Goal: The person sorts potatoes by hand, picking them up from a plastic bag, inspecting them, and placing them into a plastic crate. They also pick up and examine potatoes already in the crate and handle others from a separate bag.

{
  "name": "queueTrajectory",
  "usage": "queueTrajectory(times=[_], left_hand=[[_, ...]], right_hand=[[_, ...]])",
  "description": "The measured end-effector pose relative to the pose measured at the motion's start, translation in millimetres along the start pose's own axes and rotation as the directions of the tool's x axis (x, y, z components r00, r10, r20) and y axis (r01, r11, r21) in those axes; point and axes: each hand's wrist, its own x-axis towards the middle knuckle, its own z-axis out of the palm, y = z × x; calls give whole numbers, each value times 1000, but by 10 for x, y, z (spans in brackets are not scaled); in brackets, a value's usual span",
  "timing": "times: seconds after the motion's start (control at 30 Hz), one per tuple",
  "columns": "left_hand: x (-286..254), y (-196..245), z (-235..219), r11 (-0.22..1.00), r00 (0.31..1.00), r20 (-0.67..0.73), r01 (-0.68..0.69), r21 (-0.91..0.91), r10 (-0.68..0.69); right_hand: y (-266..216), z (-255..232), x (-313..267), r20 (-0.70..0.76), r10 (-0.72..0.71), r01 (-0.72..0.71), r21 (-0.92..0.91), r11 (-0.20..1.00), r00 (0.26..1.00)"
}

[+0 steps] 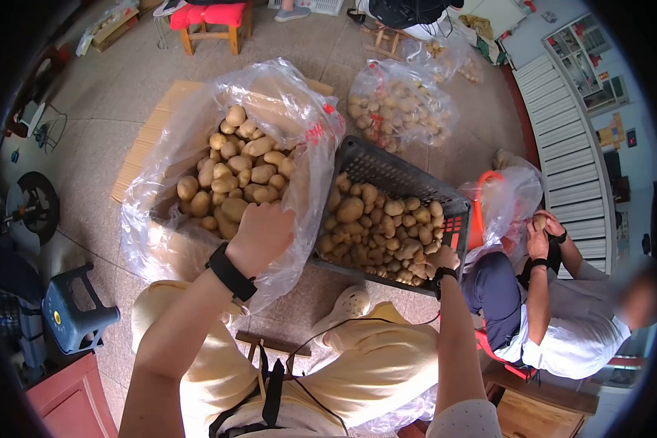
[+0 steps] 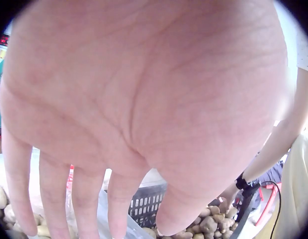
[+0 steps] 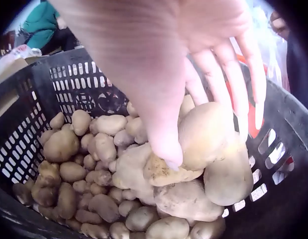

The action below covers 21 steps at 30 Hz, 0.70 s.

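L grip [image 1: 263, 233]: fingers spread, o/ potatoes [image 1: 233, 171] in clr bag [image 1: 310, 190], L of blk crate [image 1: 394, 175]
R grip [image 1: 443, 258]: fingers spread, thumb on 1 potato [image 3: 161, 175] in crate

On the grey tiled floor [image 1: 95, 146], at the left of the middle, stands a brown cardboard box [image 1: 171, 252]; a clear plastic liner [image 1: 296, 109] hangs over its walls. Rounded light-brown potatoes [image 1: 233, 164] lie inside, and the left hand [image 1: 264, 233] is above their near side. Just beside the box, on the right, is a black rectangular plastic crate [image 1: 398, 166] with brown potatoes [image 1: 376, 223] in it; the right hand [image 1: 442, 259] is at its near right corner. Behind the crate lies a clear plastic bag [image 1: 398, 102] with potatoes. A blue plastic stool [image 1: 77, 310] stands at the near left, and a seated person in a light shirt [image 1: 562, 321] is to the right of the crate.
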Motion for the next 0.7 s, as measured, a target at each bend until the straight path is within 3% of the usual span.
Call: queueTrajectory(times=[0.03,0.1,0.13,0.2,0.27,0.3,0.37,0.4,0.47,0.53,0.6,0.67,0.7], left_hand=[[-5,8,-23,1000,1000,3,6,15,-6],[-13,23,-67,1000,1000,-6,2,26,-2],[-22,19,-83,1000,1000,-2,3,29,-2],[-38,23,-103,1000,1000,-4,-6,27,6],[-43,23,-124,1000,999,-33,-14,6,14],[-38,33,-148,1000,999,-37,-21,4,22],[-26,49,-212,1000,998,60,-9,-6,9],[-34,70,-228,1000,998,54,-9,-7,9],[-61,121,-259,998,992,-125,-39,-58,31],[-75,133,-307,993,984,-166,-82,-85,67],[-67,138,-327,986,973,-207,-125,-112,100],[-63,146,-325,956,952,-268,-205,-208,146],[-71,162,-335,956,953,-266,-203,-210,144]], right_hand=[[-14,-47,-32,-7,4,-4,1,1000,1000],[-48,-155,-105,-111,14,13,236,972,994],[-81,-330,-157,-75,-86,104,289,952,993],[-277,-666,-429,-196,-122,202,468,860,973],[-490,-941,-601,-250,-239,336,494,802,938],[-616,-1028,-715,-379,-246,421,501,756,892],[-837,-1311,-980,-367,-314,481,609,630,876],[-920,-1419,-1113,-372,-313,484,607,631,874],[-1069,-1614,-1400,-392,-398,549,704,450,830],[-1175,-1855,-1712,-367,-422,542,713,444,829],[-1235,-2000,-1884,-179,-598,250,968,37,781],[-1288,-1921,-1859,-133,-654,241,967,77,744],[-1343,-1934,-1899,-33,-667,103,993,65,745]])
